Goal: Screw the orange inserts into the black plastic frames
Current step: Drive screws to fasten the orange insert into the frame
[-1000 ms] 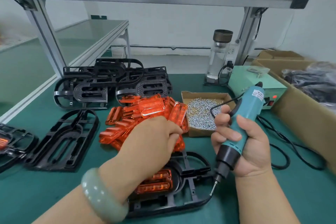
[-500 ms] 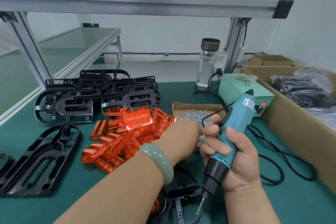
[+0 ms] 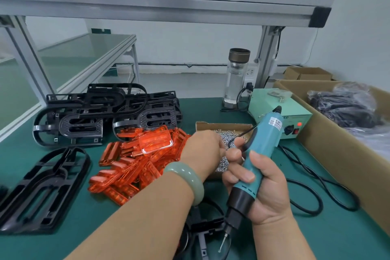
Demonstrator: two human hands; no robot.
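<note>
The left hand (image 3: 202,150) has left the frame on the near edge of the bench and now reaches far and right into the cardboard screw box (image 3: 223,127), where it was hovering over the orange pile a second ago. The view has also tipped up, so the working black frame (image 3: 202,228) that was plain to see before is now mostly hidden under the left forearm at the bottom of the view. I read this as a fetch for a fastener: the insert seems seated already, and the next need is a screw to drive.

The left fingers are curled down into the loose screws (image 3: 221,167), tips bunched as if pinching; whether a screw is actually between them I cannot tell, since the back of the hand covers the tips. A pale green bangle (image 3: 187,181) sits on that wrist.

The right hand (image 3: 261,192) is clenched around the teal electric screwdriver (image 3: 261,154), all fingers wrapped on the body, bit (image 3: 224,243) pointing down and near, hanging just above the working frame and not touching it.

The orange inserts (image 3: 139,162) lie heaped in the middle of the green mat (image 3: 337,238), just left of the screw box. A spare black frame (image 3: 42,188) lies flat at the near left, and a stack of black frames (image 3: 105,112) sits beyond the pile.
</note>
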